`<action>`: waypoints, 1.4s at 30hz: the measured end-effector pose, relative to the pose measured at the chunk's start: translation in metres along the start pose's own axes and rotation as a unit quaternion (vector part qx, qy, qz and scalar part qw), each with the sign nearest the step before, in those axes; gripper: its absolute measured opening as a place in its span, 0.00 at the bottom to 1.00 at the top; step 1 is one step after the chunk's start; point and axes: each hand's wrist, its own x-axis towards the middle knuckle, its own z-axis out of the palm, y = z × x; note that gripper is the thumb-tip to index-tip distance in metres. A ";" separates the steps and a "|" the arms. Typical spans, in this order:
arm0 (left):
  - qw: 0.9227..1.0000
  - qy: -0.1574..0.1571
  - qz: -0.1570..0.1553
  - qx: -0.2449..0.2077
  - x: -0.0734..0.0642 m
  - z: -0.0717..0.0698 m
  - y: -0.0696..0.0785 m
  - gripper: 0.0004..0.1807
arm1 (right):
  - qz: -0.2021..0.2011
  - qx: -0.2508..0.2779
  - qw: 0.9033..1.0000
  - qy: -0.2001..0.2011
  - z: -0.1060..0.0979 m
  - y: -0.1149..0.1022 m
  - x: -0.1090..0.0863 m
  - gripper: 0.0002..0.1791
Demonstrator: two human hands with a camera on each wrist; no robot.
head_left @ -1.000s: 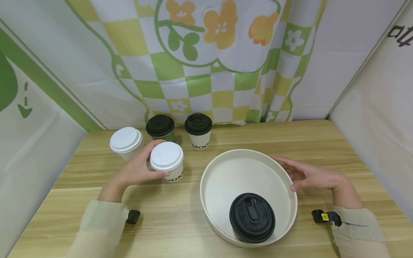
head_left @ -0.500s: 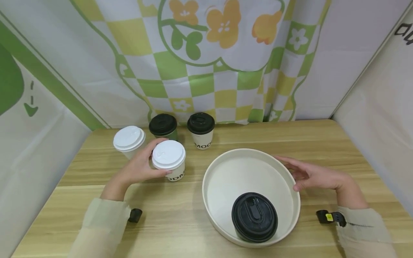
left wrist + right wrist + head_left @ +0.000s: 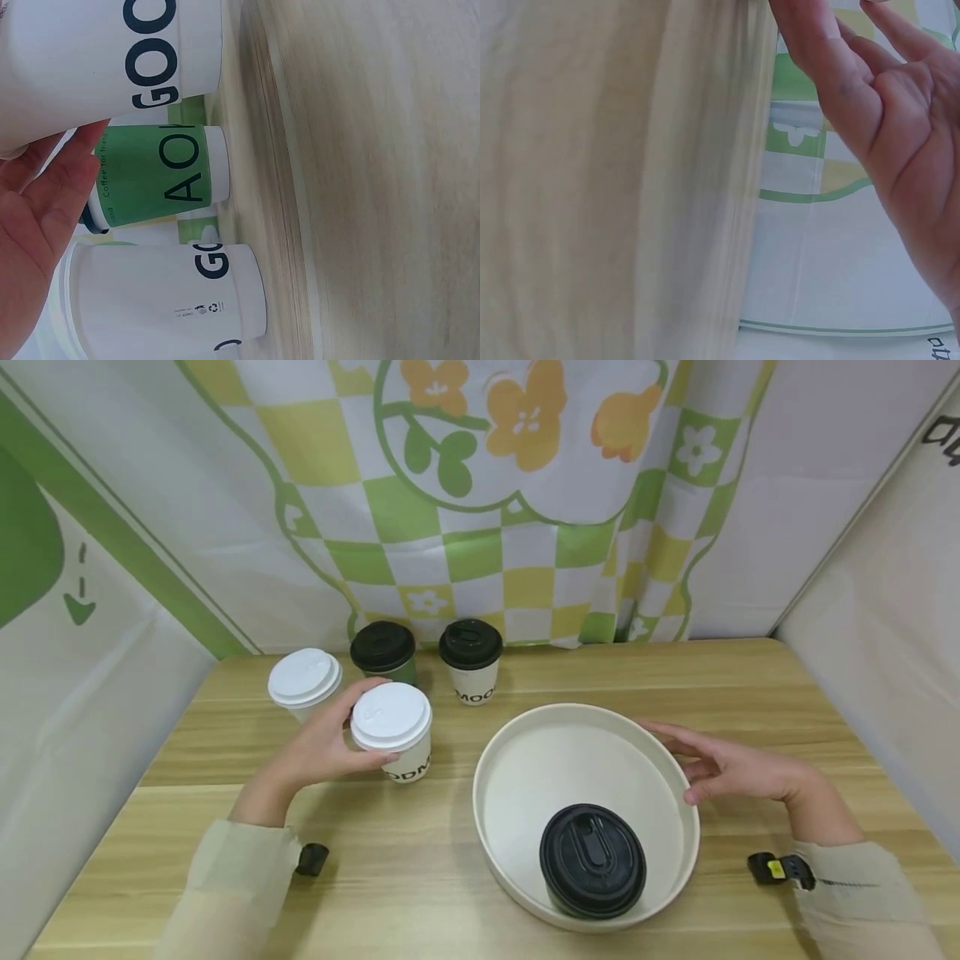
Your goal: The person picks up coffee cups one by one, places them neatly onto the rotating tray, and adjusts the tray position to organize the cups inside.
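Observation:
My left hand (image 3: 322,745) grips a white paper cup (image 3: 393,723) with a white lid, thumb at the front and fingers round its far side. I cannot tell whether the cup's base touches the table. In the left wrist view, a green paper cup (image 3: 154,176) and another white cup (image 3: 161,300) stand beyond it. My right hand (image 3: 738,772) rests against the right rim of a round cream tray (image 3: 517,793), thumb and index fingertips at its edge, the fingers loosely bent. A black-lidded cup (image 3: 592,862) stands inside the tray, near the front.
Behind the held cup stand a white-lidded cup (image 3: 304,680), a green cup with a black lid (image 3: 383,647) and a white cup with a black lid (image 3: 472,656). A checkered curtain (image 3: 465,560) hangs behind the wooden table (image 3: 390,877).
The head view has turned slightly, so most things sit a little further right in it. The left hand keeps its grip on the cup; the right hand stays at the tray's rim.

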 end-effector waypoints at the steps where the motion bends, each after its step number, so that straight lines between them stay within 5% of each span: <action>1: 1.000 0.000 0.001 0.000 0.000 0.000 0.000 0.47 | 0.000 0.000 1.000 0.001 0.000 0.000 0.000 0.49; 22: 0.999 -0.004 0.034 0.003 -0.007 -0.001 0.024 0.50 | 0.021 0.044 0.999 0.007 0.010 -0.005 -0.006 0.51; 42: 0.995 -0.025 0.092 0.010 -0.017 0.005 0.046 0.53 | 0.022 0.014 0.999 0.018 0.018 -0.008 -0.009 0.52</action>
